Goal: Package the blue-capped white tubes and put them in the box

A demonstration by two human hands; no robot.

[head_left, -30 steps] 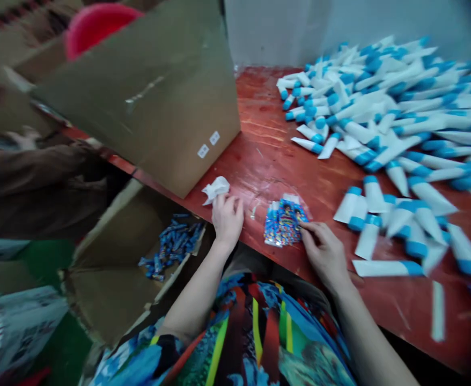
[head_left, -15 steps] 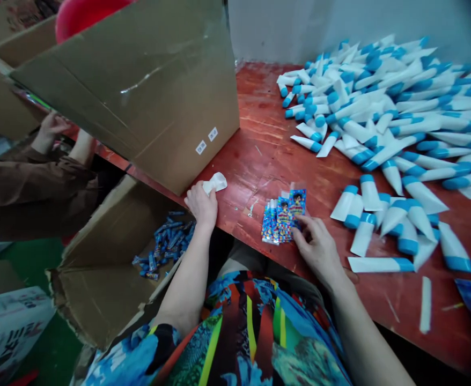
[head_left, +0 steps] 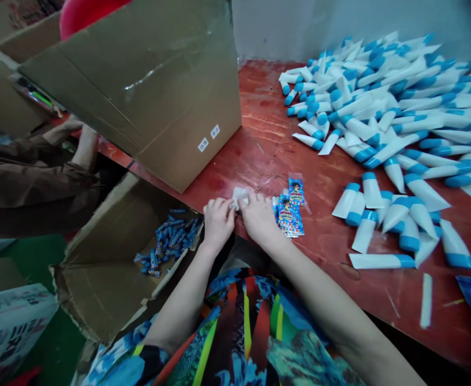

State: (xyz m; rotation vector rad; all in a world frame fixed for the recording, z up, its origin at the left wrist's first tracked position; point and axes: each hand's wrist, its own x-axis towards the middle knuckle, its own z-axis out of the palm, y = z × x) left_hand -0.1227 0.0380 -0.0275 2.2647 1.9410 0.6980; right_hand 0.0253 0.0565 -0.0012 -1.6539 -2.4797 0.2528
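Observation:
My left hand [head_left: 218, 220] and my right hand [head_left: 258, 216] meet at the near edge of the red table [head_left: 267, 150]. Both are closed on a small crumpled white piece [head_left: 238, 195] held between them. Just right of my right hand lies a small stack of blue printed packets [head_left: 291, 213], untouched. Further right, a loose group of white tubes with blue caps [head_left: 384, 212] rests on the table.
A big heap of white-and-blue tubes [head_left: 388, 102] fills the far right. A large cardboard box [head_left: 147, 86] stands on the table's left. Below the edge an open carton [head_left: 110, 268] holds blue packets [head_left: 169, 241]. Another person's brown sleeve [head_left: 30, 182] is at the left.
My right hand left the blue packets and moved left to join my left hand on the white piece, which shifted right toward the packets.

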